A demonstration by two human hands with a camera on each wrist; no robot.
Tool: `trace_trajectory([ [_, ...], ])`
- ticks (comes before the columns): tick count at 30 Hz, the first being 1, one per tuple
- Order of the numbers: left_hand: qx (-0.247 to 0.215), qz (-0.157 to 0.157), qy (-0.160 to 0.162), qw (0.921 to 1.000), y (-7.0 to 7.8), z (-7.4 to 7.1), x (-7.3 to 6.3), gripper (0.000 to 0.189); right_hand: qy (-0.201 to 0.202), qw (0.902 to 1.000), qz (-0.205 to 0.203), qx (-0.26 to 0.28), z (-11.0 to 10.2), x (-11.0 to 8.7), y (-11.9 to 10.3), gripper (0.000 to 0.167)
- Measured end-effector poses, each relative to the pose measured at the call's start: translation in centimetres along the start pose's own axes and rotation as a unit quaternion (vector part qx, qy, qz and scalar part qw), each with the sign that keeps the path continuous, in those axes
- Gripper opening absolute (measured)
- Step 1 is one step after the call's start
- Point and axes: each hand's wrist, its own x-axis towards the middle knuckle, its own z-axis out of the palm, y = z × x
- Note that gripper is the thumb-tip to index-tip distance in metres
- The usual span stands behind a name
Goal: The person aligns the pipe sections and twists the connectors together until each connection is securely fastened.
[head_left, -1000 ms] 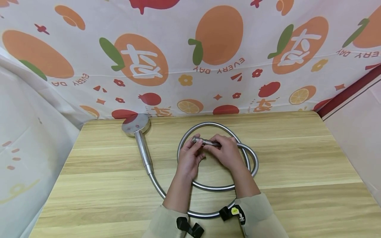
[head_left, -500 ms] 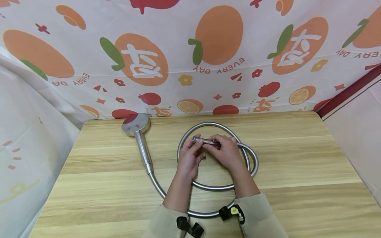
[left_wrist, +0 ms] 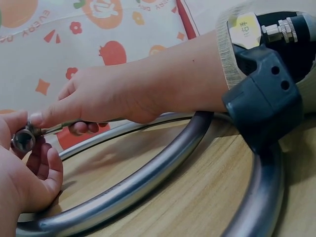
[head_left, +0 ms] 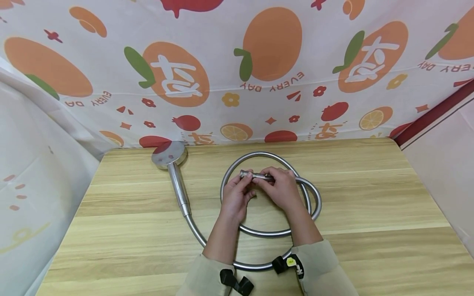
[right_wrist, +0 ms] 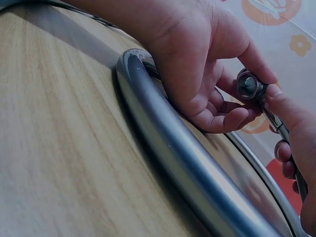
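Over the middle of the table, my left hand [head_left: 234,200] pinches the threaded metal nut [head_left: 243,174] on the end of a shower hose [head_left: 264,235]. Close beside it, my right hand [head_left: 284,190] grips the same hose just behind the nut, fingers curled round it. The nut's open end [right_wrist: 248,85] shows its inner thread in the right wrist view. From my right hand the silver hose loops round on the table beneath both arms. At its other end lies a chrome shower head [head_left: 169,155], its handle [head_left: 178,189] joined to the hose.
The hose coils on a light wooden tabletop [head_left: 370,197]. Behind the table's far edge hangs a white cloth [head_left: 214,119] printed with fruit. A plain white cloth [head_left: 40,172] hangs at the left. Black camera mounts [head_left: 237,283] sit at the sleeves.
The nut and my left fingertips on it have shifted very slightly. Both arms, the hose loops and the shower head stay where they were.
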Motion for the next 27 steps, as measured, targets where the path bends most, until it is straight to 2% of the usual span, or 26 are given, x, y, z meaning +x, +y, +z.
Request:
trace_trajectory([
  [3,0.003,-0.001,0.0,1.0,0.0,0.06,-0.02,0.022,0.002,1.0,-0.003,-0.005,0.07,-0.01,0.04,0.026],
  [12,0.022,-0.001,-0.014,0.9997,-0.01,0.17,-0.06,0.039,0.001,0.9999,0.003,-0.013,0.03,-0.04,0.01,0.023],
  [27,0.014,0.001,-0.03,0.9995,-0.09,0.07,-0.01,0.041,0.002,0.9998,-0.003,-0.021,0.06,0.05,0.02,0.023],
])
